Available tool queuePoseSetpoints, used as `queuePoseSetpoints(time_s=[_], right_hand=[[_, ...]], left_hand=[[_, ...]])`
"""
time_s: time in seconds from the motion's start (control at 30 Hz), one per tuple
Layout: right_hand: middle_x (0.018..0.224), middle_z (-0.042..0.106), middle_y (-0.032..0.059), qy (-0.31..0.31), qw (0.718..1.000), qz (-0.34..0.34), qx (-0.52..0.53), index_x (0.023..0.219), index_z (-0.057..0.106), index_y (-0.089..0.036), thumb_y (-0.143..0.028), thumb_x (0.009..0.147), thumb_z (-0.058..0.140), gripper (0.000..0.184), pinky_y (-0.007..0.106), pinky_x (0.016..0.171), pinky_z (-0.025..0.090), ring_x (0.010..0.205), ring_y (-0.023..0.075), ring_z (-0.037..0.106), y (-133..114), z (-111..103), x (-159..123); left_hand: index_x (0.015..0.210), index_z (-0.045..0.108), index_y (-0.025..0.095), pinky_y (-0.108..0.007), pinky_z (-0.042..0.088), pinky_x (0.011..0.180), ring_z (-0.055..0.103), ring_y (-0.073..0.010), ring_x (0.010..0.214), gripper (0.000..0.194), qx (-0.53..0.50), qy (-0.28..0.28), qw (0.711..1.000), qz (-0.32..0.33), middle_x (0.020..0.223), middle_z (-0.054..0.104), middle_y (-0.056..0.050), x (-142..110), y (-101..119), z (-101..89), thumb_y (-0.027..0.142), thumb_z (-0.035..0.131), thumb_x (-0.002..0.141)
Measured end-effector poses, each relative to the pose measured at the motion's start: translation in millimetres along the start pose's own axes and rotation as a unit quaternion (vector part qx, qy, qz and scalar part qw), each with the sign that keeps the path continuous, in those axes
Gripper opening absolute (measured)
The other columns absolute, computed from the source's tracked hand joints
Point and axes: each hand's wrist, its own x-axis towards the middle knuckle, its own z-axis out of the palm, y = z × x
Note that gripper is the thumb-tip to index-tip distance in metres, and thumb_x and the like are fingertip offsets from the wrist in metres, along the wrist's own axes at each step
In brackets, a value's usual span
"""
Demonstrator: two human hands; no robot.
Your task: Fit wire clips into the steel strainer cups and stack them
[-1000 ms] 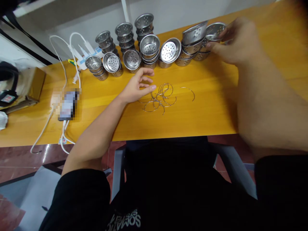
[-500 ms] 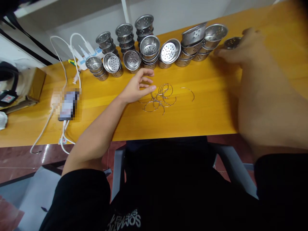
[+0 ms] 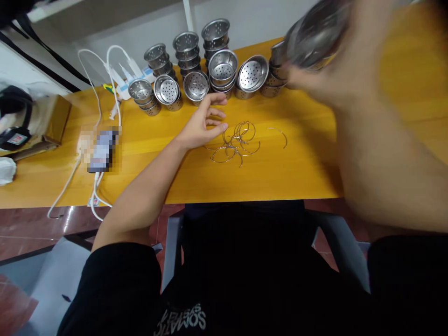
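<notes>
Closest to you, your black shirt (image 3: 245,280) sits between the chair's armrests (image 3: 171,254), and the bench (image 3: 255,184) runs across just beyond. To your left on it lies a phone (image 3: 102,151) with a white cable at its lower end.

Past the edge is a tangle of thin wires (image 3: 240,142), with one curved wire (image 3: 286,139) apart from it to the right. They look stiff and springy, very light and apt to hook together; a free end is probably the best place to pinch one. Your left hand (image 3: 201,126) lies just beside the tangle, its grip loose, fingers parted and holding nothing that shows; contact with the wires is unclear.

Farther out on the right, your blurred right hand (image 3: 345,77) has its grip closed around a metal cup (image 3: 317,37), in front of the right end of the row. The blur hides whether a second cup is nested in it, and whether it touches those behind. Such a cup should be light, rigid and hard to break, though its smooth metal may slip or jam when nested. Hold it by the wall just under the rim, where the holes could give your fingers some bite.

Farthest, similar cups stand in stacks (image 3: 185,49), some leaning, before the wall (image 3: 245,23).
</notes>
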Motion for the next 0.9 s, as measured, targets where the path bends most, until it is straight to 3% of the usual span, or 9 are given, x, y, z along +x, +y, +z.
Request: queuePoseSetpoints(time_s=[0.03, 0.1, 0.13, 0.23, 0.37, 0.5, 0.67, 0.73, 0.9], right_hand=[[0.194, 0.057, 0.0234, -0.039, 0.992, -0.121, -0.005, 0.188, 0.058, -0.022, -0.071, 0.097, 0.109, 0.116, 0.062, 0.162, 0.028, 0.184, 0.0535, 0.044, -15.4, 11.0, -9.2], [0.199, 0.056, 0.0238, -0.151, 0.962, -0.222, 0.043, 0.2, 0.044, -0.028, -0.065, 0.113, 0.093, 0.107, 0.068, 0.153, 0.046, 0.178, 0.0531, 0.056, -37.5, 36.5, -24.0], [0.204, 0.051, 0.0241, -0.187, 0.954, -0.222, 0.075, 0.205, 0.035, -0.028, -0.064, 0.113, 0.092, 0.113, 0.068, 0.146, 0.056, 0.175, 0.0532, 0.061, -44.0, 48.9, -29.2], [0.195, 0.061, 0.0244, -0.237, 0.952, -0.17, 0.091, 0.211, 0.025, -0.03, -0.072, 0.106, 0.098, 0.135, 0.069, 0.133, 0.065, 0.162, 0.0568, 0.071, -51.8, 74.4, -36.7], [0.193, 0.065, 0.0194, -0.253, 0.953, -0.14, 0.093, 0.213, 0.028, -0.041, -0.088, 0.103, 0.097, 0.138, 0.072, 0.127, 0.067, 0.161, 0.059, 0.07, -55.8, 73.1, -37.6], [0.193, 0.067, 0.0108, -0.265, 0.948, -0.146, 0.1, 0.207, 0.038, -0.048, -0.082, 0.111, 0.09, 0.115, 0.071, 0.132, 0.063, 0.144, 0.0485, 0.075, -56.1, 54.8, -35.8], [0.151, 0.083, 0.0205, -0.352, 0.92, -0.169, -0.003, 0.162, 0.082, -0.027, -0.088, 0.111, 0.088, 0.08, 0.067, 0.119, 0.065, 0.124, 0.0461, 0.078, -36.4, 52.7, -27.7], [0.142, 0.083, 0.019, -0.377, 0.905, -0.196, -0.02, 0.145, 0.089, -0.027, -0.081, 0.112, 0.088, 0.063, 0.062, 0.115, 0.066, 0.124, 0.0455, 0.079, -25.5, 60.0, -24.7], [0.123, 0.087, 0.0136, -0.382, 0.898, -0.22, 0.001, 0.131, 0.094, -0.029, -0.062, 0.116, 0.082, 0.038, 0.052, 0.099, 0.063, 0.107, 0.0371, 0.08, -9.1, 76.7, -21.7]], left_hand=[[0.191, 0.05, 0.044, -0.049, 0.08, 0.121, 0.084, -0.0299, 0.145, 0.096, 0.004, 0.001, 1.0, 0.004, 0.193, 0.062, -0.014, -0.4, 1.5, 0.2, 0.051, 0.096, 0.107], [0.197, 0.039, 0.045, -0.053, 0.079, 0.125, 0.081, -0.0352, 0.158, 0.111, 0.005, -0.004, 1.0, 0.02, 0.201, 0.051, -0.014, -1.1, 8.0, 1.0, 0.062, 0.1, 0.106], [0.199, 0.035, 0.044, -0.057, 0.077, 0.129, 0.077, -0.0389, 0.168, 0.116, 0.005, -0.011, 1.0, 0.028, 0.203, 0.047, -0.014, -1.2, 12.3, 1.4, 0.069, 0.1, 0.106], [0.197, 0.04, 0.037, -0.069, 0.065, 0.145, 0.059, -0.0485, 0.191, 0.124, 0.015, -0.024, 0.999, 0.036, 0.199, 0.048, -0.014, 0.0, 22.8, 2.0, 0.09, 0.099, 0.103], [0.191, 0.051, 0.037, -0.072, 0.055, 0.155, 0.058, -0.0516, 0.191, 0.134, 0.019, -0.001, 1.0, 0.023, 0.192, 0.059, -0.015, 3.5, 18.2, -0.2, 0.103, 0.106, 0.088], [0.187, 0.054, 0.038, -0.068, 0.062, 0.151, 0.066, -0.0486, 0.181, 0.131, 0.021, 0.036, 0.998, 0.038, 0.187, 0.064, -0.016, 5.0, -0.3, -4.4, 0.109, 0.1, 0.087], [0.183, 0.055, 0.036, -0.066, 0.062, 0.149, 0.068, -0.0463, 0.178, 0.126, 0.052, 0.053, 0.996, 0.041, 0.18, 0.067, -0.016, 7.2, -20.2, -5.6, 0.11, 0.097, 0.09], [0.184, 0.052, 0.037, -0.066, 0.064, 0.147, 0.07, -0.0453, 0.177, 0.127, 0.04, 0.056, 0.997, 0.044, 0.177, 0.068, -0.016, 8.6, -25.7, -3.3, 0.112, 0.094, 0.091], [0.183, 0.052, 0.035, -0.064, 0.067, 0.142, 0.076, -0.0427, 0.17, 0.13, 0.013, 0.065, 0.997, 0.043, 0.171, 0.07, -0.015, 9.8, -31.9, 0.6, 0.117, 0.092, 0.089]])
